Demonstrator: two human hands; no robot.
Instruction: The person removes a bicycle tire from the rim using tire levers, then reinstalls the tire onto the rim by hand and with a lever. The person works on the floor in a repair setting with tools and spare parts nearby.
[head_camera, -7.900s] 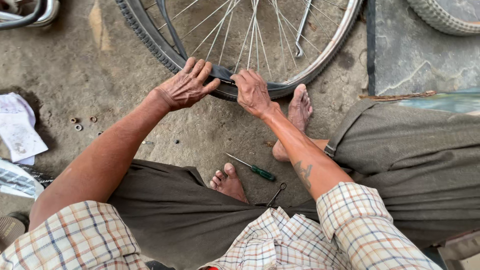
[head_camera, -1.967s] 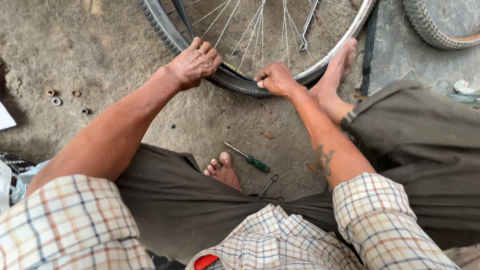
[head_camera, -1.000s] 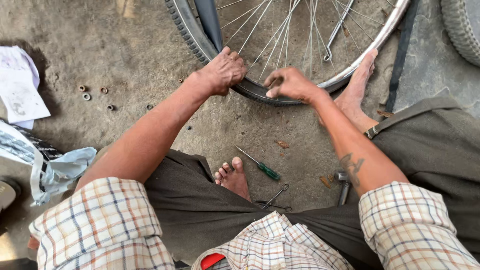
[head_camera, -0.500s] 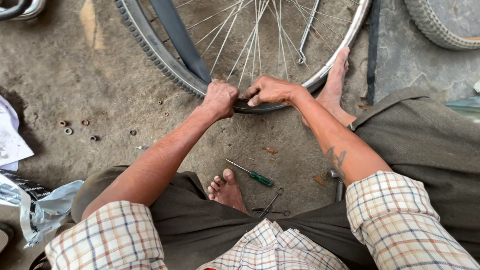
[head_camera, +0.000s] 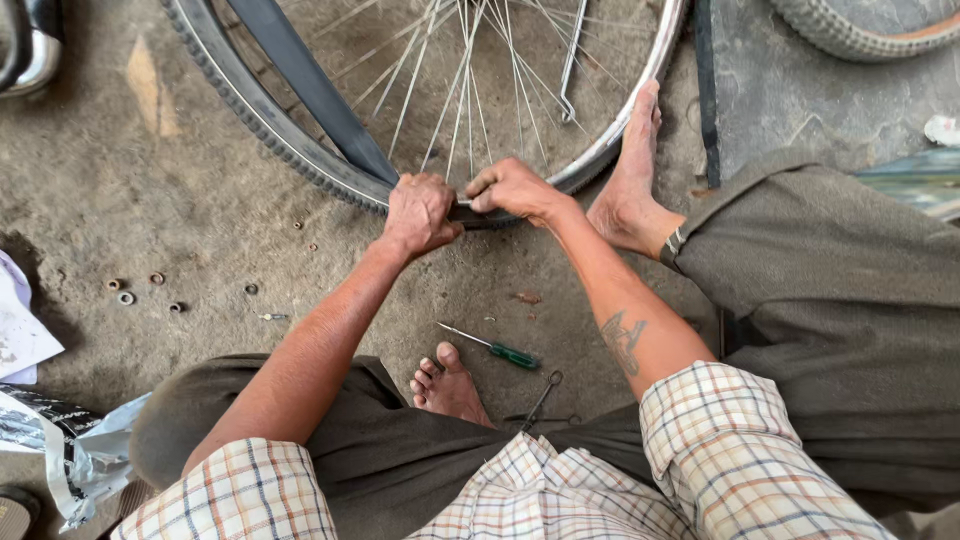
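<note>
Both hands, left (head_camera: 418, 212) and right (head_camera: 512, 188), are gripping the tyre (head_camera: 300, 165) at the rim (head_camera: 612, 150), fingers curled shut.

Soft, even daylight fills the scene; brightness is moderate, with no harsh sun patches. Shadows are faint and diffuse, darkest under the folded grey-brown trousers (head_camera: 830, 330) at five o'clock. Mild glare runs along the shiny chrome bicycle wheel rim (head_camera: 640, 110) toward one o'clock. Focus is sharp across the rough grey concrete floor (head_camera: 200, 220). Slight wide-angle stretching shows at the frame edges, and little motion blur.
</note>
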